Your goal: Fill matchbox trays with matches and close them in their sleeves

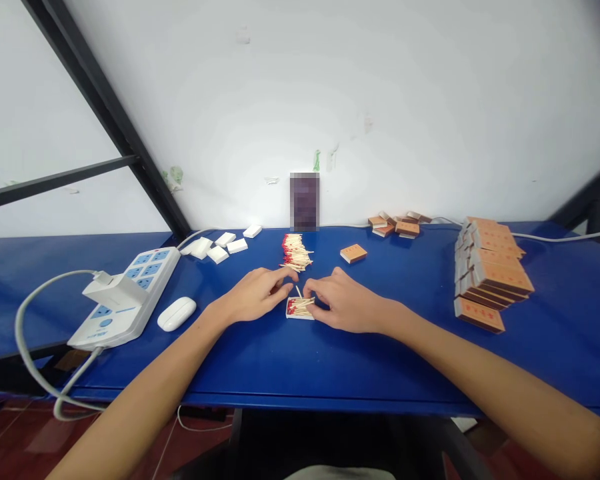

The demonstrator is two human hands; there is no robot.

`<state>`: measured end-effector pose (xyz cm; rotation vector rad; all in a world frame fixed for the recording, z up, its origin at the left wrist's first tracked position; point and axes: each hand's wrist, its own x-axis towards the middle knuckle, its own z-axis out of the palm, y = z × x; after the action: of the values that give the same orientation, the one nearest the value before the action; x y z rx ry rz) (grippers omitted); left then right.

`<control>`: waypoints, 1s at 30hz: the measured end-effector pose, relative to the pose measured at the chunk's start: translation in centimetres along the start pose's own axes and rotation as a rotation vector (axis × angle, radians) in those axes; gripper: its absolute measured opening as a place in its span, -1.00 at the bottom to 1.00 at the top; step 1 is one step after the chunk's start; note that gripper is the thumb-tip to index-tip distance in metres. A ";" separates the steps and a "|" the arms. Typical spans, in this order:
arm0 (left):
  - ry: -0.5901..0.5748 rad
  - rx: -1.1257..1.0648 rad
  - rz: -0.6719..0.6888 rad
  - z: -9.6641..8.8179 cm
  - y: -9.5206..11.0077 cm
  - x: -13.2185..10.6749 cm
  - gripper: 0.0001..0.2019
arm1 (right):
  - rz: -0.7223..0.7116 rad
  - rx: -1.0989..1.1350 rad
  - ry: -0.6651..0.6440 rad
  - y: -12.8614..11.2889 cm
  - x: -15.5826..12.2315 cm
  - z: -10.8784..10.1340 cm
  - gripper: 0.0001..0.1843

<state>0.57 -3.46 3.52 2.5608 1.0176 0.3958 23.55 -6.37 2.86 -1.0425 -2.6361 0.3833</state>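
Observation:
A white matchbox tray point(300, 317) filled with red-headed matches point(296, 307) lies in front of me. At its right end is my right hand point(347, 301), thumb at the near side and index finger curled at the far side, closed around it. One loose match point(299, 291) slants up from the tray's far edge, between the two hands. My left hand point(260, 293) hovers at the tray's upper left, thumb and index finger apart with nothing seen between them. Just beyond the hands lies a pile of matches point(295, 252), their red heads mostly to the left.
White trays point(219, 254) lie at back left, near a power strip point(147, 270) and a white case point(177, 313). One matchbox point(353, 253) lies right of the pile, several matchboxes point(407, 229) by the wall, and stacked matchboxes point(495, 267) at right. A pixelated dark rectangle point(305, 201) stands behind.

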 end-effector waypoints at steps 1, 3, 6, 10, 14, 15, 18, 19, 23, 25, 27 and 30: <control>-0.013 0.006 0.007 0.1 -0.1 0.0 -0.73 | 0.007 0.000 0.004 -0.1 0.0 -0.1 -0.88; -0.025 0.020 0.015 0.3 -0.2 0.1 -0.73 | 0.018 0.004 0.006 -0.3 -0.1 -0.3 -0.87; 0.006 0.052 0.015 0.6 -0.4 0.2 -0.74 | 0.026 0.018 0.013 -0.3 -0.1 -0.3 -0.87; 0.021 0.057 0.031 0.6 -0.7 0.2 -0.72 | 0.027 0.027 0.025 -0.1 -0.1 0.2 -0.89; 0.104 -0.005 0.011 -0.1 -0.5 0.0 -0.73 | 0.031 0.083 0.075 0.2 0.1 0.3 -0.89; 0.130 -0.041 -0.009 -0.3 -0.4 -0.1 -0.73 | 0.042 0.107 0.119 0.3 0.1 0.3 -0.88; 0.181 -0.217 -0.086 -0.5 0.0 -0.2 -0.72 | 0.096 0.230 0.268 0.6 0.4 0.5 -0.87; 0.188 -0.282 -0.106 -0.5 0.1 -0.3 -0.72 | 0.111 0.289 0.301 0.7 0.5 0.6 -0.86; 0.190 -0.404 -0.099 0.4 0.3 -0.2 -0.71 | 0.082 0.486 0.408 0.6 0.8 1.2 -0.86; 0.217 -0.337 -0.020 1.0 0.3 -0.1 -0.74 | 0.028 0.511 0.496 0.5 0.9 1.4 -0.87; 0.249 -0.238 0.078 1.6 0.3 0.0 -0.78 | -0.034 0.499 0.560 0.4 0.8 1.6 -0.89; 0.271 -0.130 0.168 2.3 0.2 0.1 -0.80 | -0.095 0.440 0.565 0.5 0.8 1.8 -0.94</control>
<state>1.65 -4.07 1.60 2.5279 0.8326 0.8449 22.67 -5.77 1.15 -0.7402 -1.9710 0.5254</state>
